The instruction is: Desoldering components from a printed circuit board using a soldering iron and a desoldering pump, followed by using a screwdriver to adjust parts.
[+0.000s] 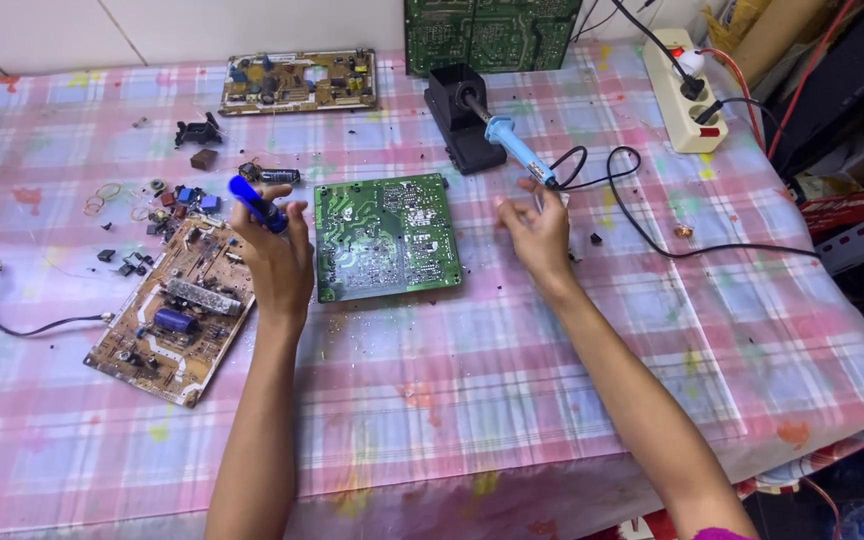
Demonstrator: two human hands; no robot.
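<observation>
L hand (277, 250) grips blue tool (257, 203); R hand (537, 232) nr soldering iron (514, 145).

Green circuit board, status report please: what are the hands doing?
Left hand grips blue tool. Right hand reaching at soldering iron in stand. Green circuit board flat between hands, untouched.

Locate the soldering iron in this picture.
In the head view, the soldering iron rests in its black stand at the table's far side, just beyond the right hand.
</observation>
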